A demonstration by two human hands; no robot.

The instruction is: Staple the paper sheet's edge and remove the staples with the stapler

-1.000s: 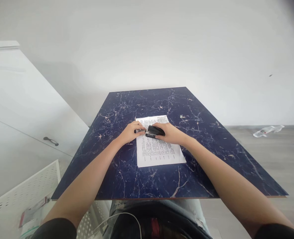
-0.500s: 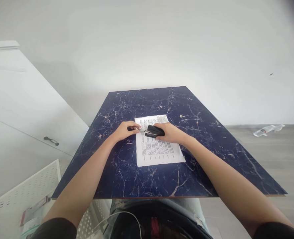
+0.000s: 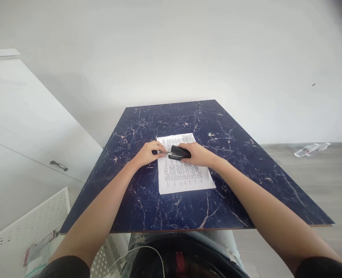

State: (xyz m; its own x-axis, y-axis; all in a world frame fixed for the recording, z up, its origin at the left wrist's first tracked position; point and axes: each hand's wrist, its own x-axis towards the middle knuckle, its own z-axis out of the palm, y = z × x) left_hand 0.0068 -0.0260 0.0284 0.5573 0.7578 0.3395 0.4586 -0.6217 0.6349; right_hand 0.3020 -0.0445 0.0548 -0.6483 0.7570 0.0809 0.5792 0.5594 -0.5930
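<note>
A black stapler (image 3: 180, 152) lies over a stack of printed paper sheets (image 3: 185, 182), its front end pointing left. My right hand (image 3: 199, 153) is wrapped round the stapler's right part. From the stapler's left end a thin metal slide (image 3: 166, 153) sticks out. My left hand (image 3: 150, 153) pinches the slide's outer end between thumb and fingers, at the left edge of the paper. A dark piece shows between those fingers. Whether staples sit inside the stapler cannot be made out.
The sheets lie on a dark blue marble-patterned table (image 3: 171, 119). A small light scrap (image 3: 210, 134) is at its right. White drawers (image 3: 29, 127) and a perforated white basket (image 3: 43, 216) stand left. Clear plastic packaging (image 3: 311, 149) lies on the floor at right.
My left hand has moved slightly right, towards the stapler, and less of the metal slide shows between them. My right hand holds the stapler in nearly the same place.
</note>
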